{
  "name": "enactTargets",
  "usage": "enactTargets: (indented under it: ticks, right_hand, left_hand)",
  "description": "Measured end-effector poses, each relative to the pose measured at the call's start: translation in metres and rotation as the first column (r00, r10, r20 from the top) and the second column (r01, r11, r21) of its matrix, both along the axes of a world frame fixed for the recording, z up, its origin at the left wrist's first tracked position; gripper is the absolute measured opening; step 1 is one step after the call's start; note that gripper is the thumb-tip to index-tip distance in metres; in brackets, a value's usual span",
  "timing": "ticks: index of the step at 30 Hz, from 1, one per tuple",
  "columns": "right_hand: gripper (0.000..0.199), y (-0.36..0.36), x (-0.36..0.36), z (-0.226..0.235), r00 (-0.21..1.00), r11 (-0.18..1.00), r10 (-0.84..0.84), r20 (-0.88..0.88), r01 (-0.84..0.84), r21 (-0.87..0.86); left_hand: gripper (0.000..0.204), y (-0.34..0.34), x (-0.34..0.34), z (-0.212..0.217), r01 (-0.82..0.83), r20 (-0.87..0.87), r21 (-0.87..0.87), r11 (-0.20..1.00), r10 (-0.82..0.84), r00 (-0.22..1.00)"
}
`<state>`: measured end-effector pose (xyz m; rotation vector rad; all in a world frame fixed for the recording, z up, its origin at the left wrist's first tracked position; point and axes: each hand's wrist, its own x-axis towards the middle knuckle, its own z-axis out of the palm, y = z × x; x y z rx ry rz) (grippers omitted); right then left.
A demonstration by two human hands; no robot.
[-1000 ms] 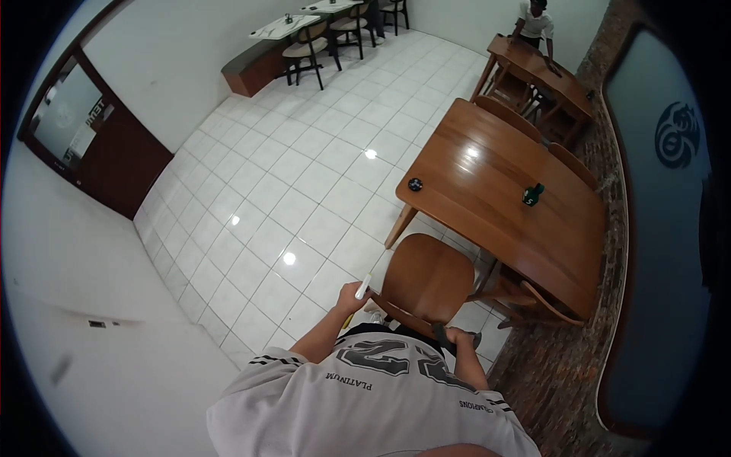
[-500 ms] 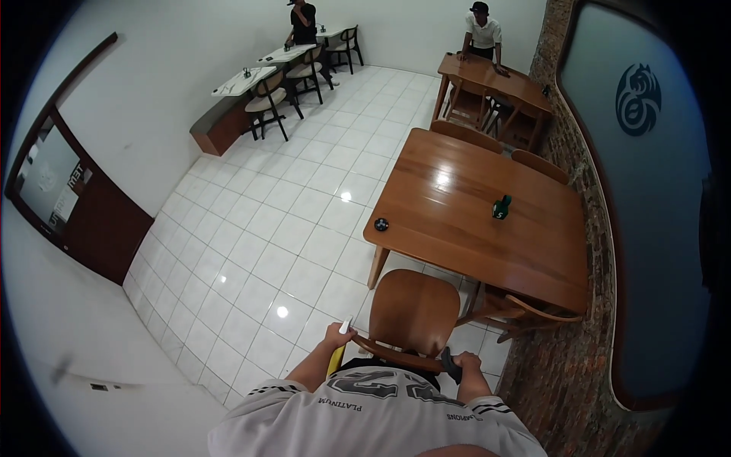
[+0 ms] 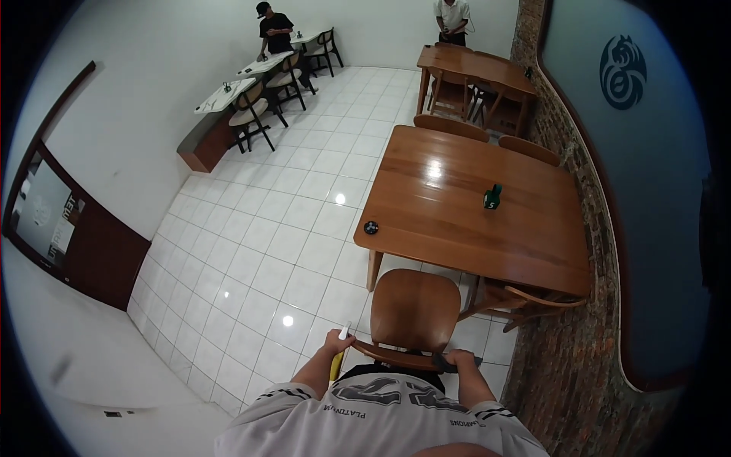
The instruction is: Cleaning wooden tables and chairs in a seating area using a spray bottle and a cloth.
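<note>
A wooden chair [image 3: 415,308] stands right in front of me, its seat tucked toward a large wooden table [image 3: 472,221]. My left hand [image 3: 337,343] rests at the left end of the chair's curved back and holds a slender white and yellow object [image 3: 339,352]; what it is I cannot tell. My right hand [image 3: 459,358] is closed around the right end of the chair back. On the table stand a small green object [image 3: 493,196] near the middle and a small black round object [image 3: 371,227] at the near left corner.
More chairs stand at the table's far side [image 3: 449,126] and near right [image 3: 525,301]. A brick wall [image 3: 579,320] runs along the right. Behind are a second wooden table [image 3: 472,68], a white counter with chairs [image 3: 244,91] and two people [image 3: 274,30] [image 3: 453,15].
The view has lifted and turned, so the table now lies squarer ahead and more of the far room shows. Both hands have stayed on the chair back.
</note>
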<state>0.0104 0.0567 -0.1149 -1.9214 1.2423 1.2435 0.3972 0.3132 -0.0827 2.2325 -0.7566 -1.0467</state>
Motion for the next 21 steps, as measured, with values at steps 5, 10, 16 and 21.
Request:
enactTargets:
  ticks: [5,10,16,21]
  right_hand:
    - [0.071,0.022,-0.065,-0.009,0.342,0.956,0.263,0.902,0.034,-0.292]
    - [0.071,0.002,0.017,0.037,0.995,0.998,-0.062,-0.075,0.062,0.000]
    - [0.069,0.017,0.016,0.045,0.998,0.996,-0.046,-0.047,0.042,-0.083]
    - [0.068,0.019,0.001,0.030,0.993,0.997,-0.065,-0.099,0.060,-0.050]
  left_hand:
    - [0.031,0.004,0.000,-0.009,-0.148,-0.203,0.102,0.984,0.166,0.965]
    - [0.030,-0.004,0.005,-0.013,-0.175,-0.225,0.109,0.978,0.196,0.954]
    - [0.027,0.003,0.004,0.005,-0.213,-0.236,0.126,0.969,0.238,0.942]
    - [0.026,0.000,-0.002,0.021,-0.203,-0.271,0.068,0.977,0.214,0.939]
